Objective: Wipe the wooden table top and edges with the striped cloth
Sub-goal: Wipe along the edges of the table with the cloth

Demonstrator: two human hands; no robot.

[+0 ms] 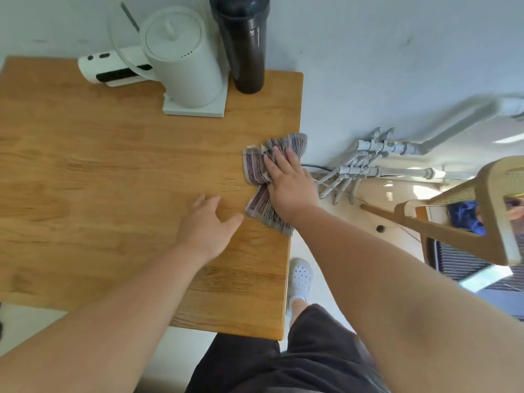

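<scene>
The wooden table (113, 165) fills the left and middle of the view. A striped cloth (259, 168) lies bunched at the table's right edge, partly hanging over it. My right hand (287, 180) presses flat on the cloth, fingers spread toward the far side. My left hand (207, 222) rests on the bare wood just left of the cloth, fingers apart, holding nothing.
A white kettle (184, 61) on its base, a dark tall bottle (246, 43) and a white device (110, 66) stand at the table's far edge by the wall. Pipes (368, 163) run along the wall at the right. A wooden chair (467, 222) stands at the right.
</scene>
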